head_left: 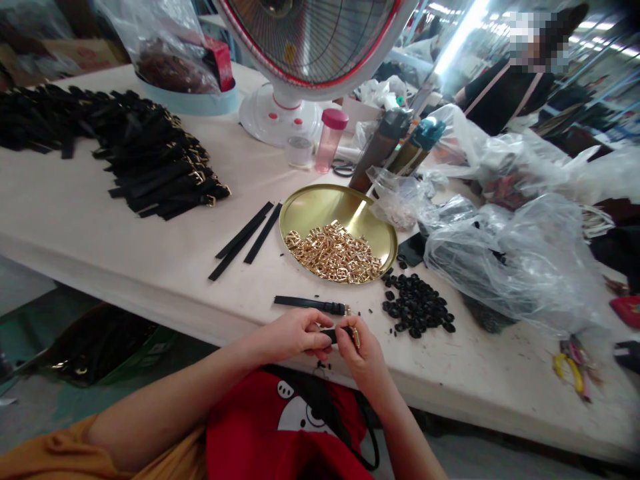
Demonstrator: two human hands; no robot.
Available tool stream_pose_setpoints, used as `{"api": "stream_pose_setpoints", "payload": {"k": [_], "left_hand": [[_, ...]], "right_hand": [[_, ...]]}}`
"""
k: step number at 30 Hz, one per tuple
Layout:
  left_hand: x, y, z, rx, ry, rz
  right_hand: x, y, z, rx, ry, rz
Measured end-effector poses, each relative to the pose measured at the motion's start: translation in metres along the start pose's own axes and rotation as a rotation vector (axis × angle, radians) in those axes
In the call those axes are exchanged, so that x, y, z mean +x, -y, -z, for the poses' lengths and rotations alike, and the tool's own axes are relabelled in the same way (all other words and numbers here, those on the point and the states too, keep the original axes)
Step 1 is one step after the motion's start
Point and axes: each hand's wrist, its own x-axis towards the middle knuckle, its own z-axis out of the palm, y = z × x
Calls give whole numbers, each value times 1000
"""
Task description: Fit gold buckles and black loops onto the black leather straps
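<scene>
Between my two hands, at the table's near edge, is a short black strap with a gold buckle at its right end. My left hand pinches the strap's left part. The fingers of my right hand are closed around the buckle end. Just beyond them lies another black strap with a gold buckle. A gold tray holds a heap of small gold buckles. To its right is a pile of small black loops. Several plain black straps lie left of the tray.
A large heap of buckled black straps covers the table's left side. A white fan, a pink-lidded bottle and tall bottles stand behind the tray. Plastic bags and yellow-handled pliers lie right. A person is beyond.
</scene>
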Motion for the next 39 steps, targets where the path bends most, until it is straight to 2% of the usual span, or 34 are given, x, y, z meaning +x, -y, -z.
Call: {"api": "stream_pose_setpoints", "payload": {"k": [3, 7, 10, 13, 18, 21, 23, 25, 29, 32, 34, 36, 39], "left_hand": [[-2, -1, -1, -87, 48, 41], [-6, 0, -3, -25, 82, -41], [-8, 0, 0, 38, 56, -24], [-9, 1, 6, 43, 80, 35], [-9, -3, 5, -10, 58, 69], [-8, -10, 2, 1, 75, 54], [-7, -14, 2, 21, 83, 39], [-6, -15, 5, 53, 69, 25], [-3, -11, 14, 140, 41, 34], [-2, -9, 13, 133, 34, 44], [0, -9, 9, 69, 45, 40], [1, -11, 4, -24, 75, 47], [0, -15, 3, -121, 101, 84]], "right_hand": [[-2, 1, 6, 35, 87, 7], [-5, -1, 7, 77, 170, 12], [-8, -5, 4, 85, 77, -28], [-11, -7, 0, 60, -9, -50], [-10, -2, 5, 22, 158, 22], [-9, 2, 11, 21, 209, 29], [-9, 2, 12, 24, 181, 36], [-9, 0, 9, 10, 94, 63], [-8, -1, -2, -176, -45, 149], [-8, 3, -4, -339, -36, 213], [-9, 6, -1, -358, 25, 238], [-9, 8, 3, -278, 81, 223], [-8, 6, 7, -104, 36, 131]]}}
